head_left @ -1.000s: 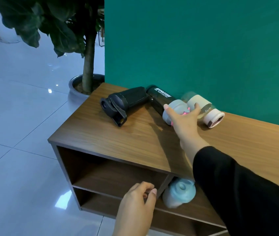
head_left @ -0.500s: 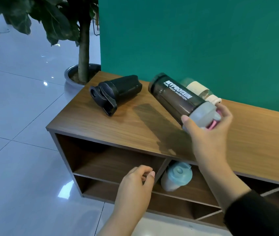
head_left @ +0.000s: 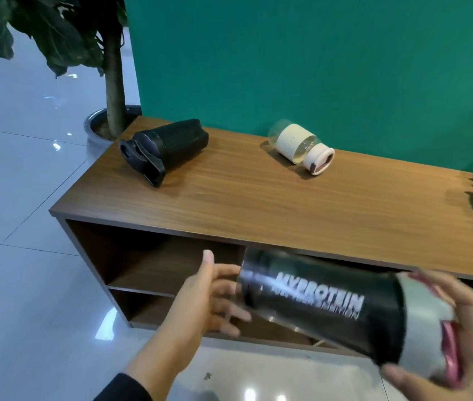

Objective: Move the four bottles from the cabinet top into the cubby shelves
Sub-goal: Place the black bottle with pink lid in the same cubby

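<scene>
Hands met around a dark shaker bottle in front of the wooden cabinet, the bottle lying nearly level in the air just below the cabinet top and before the cubby shelves. The right hand was wrapped around the grey-and-pink lid end, fingers closed on it and carrying the weight. The left hand was spread wide at the bottle's base, thumb raised, fingertips touching or very nearly touching the bottom rim; motion blur made a firm grip there impossible to confirm.

Two bottles lay on their sides on the cabinet top: a black bottle near the left end and a clear bottle with a cream sleeve close to the green wall, the two well apart.

To seat the carried bottle cleanly, the base would probably best lead into an open cubby, with the left hand steadying it past the divider while the right pushed from the lid. Kept level and slow, it looked less likely to clip the shelf edge or roll once released.
</scene>
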Action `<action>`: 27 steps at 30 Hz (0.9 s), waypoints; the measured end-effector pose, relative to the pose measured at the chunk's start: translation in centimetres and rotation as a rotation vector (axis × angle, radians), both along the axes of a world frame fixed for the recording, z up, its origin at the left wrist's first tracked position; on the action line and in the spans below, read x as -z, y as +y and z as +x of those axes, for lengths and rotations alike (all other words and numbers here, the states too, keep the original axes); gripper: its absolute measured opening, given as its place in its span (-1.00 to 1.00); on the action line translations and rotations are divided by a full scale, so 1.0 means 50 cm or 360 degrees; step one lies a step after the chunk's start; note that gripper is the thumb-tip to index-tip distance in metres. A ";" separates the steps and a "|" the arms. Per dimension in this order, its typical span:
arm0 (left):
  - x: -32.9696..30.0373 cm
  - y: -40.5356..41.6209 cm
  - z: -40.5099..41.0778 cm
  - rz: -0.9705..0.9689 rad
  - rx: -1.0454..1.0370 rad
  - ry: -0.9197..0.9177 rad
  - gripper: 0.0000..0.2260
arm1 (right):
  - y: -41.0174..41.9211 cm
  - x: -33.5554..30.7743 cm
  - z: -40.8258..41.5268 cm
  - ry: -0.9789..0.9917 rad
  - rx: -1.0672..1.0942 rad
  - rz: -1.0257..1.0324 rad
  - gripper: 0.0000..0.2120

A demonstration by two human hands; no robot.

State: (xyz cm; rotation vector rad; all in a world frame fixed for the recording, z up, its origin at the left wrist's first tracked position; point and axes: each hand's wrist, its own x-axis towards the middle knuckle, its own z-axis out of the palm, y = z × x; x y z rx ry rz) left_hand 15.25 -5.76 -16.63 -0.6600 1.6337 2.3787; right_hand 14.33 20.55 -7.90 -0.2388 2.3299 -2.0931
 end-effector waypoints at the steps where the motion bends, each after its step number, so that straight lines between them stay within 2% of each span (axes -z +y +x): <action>1: -0.003 0.007 0.007 0.0106 0.0166 -0.0061 -0.33 | 0.003 0.026 0.002 -0.0100 0.0019 -0.0111 -0.10; 2: -0.005 0.017 0.014 0.0152 0.0297 -0.0110 -0.37 | 0.009 0.051 0.005 -0.0221 0.0099 -0.0210 -0.26; 3: -0.002 0.029 0.019 0.0151 0.0387 -0.0156 -0.43 | 0.018 0.072 0.005 -0.0213 0.0145 -0.0117 -0.36; 5: 0.007 0.057 0.021 0.0139 0.0428 -0.0248 -0.47 | 0.034 0.094 0.001 -0.0197 -0.0032 0.0008 -0.05; 6: 0.018 0.070 0.019 0.0172 0.0380 -0.0299 -0.47 | 0.033 0.122 0.016 -0.0139 0.0035 0.0067 0.07; 8: 0.038 0.091 0.012 0.0258 0.0249 -0.0354 -0.55 | 0.008 0.162 0.046 -0.0229 0.0288 -0.0079 0.10; 10: 0.054 0.108 0.003 0.0199 0.0219 -0.0392 -0.66 | -0.031 0.199 0.046 -0.0344 0.0481 -0.0358 0.16; 11: 0.062 0.114 -0.001 0.0148 0.0218 -0.0405 -0.69 | -0.040 0.218 0.038 -0.0471 0.0591 -0.0514 0.08; 12: 0.069 0.120 -0.004 0.0106 0.0221 -0.0418 -0.71 | -0.046 0.230 0.029 -0.0615 0.0679 -0.0638 -0.09; 14: 0.083 0.125 -0.008 0.0020 0.0227 -0.0421 -0.72 | -0.046 0.255 0.005 -0.0790 0.0783 -0.0681 -0.29; 16: 0.097 0.121 -0.010 -0.0191 0.0285 -0.0386 -0.75 | -0.035 0.280 -0.017 -0.0765 0.0794 -0.0564 -0.30; 18: 0.100 0.111 -0.014 -0.0394 0.0319 -0.0421 -0.84 | -0.024 0.299 -0.044 -0.0617 0.0772 -0.0299 -0.26; 22: 0.100 0.087 -0.032 -0.0494 0.0250 -0.0414 -0.84 | -0.004 0.329 -0.119 -0.0267 0.0600 0.0205 -0.15; 27: 0.084 0.061 -0.041 -0.0592 0.0147 -0.0311 -0.83 | -0.003 0.362 -0.200 -0.0229 0.0501 0.0366 -0.07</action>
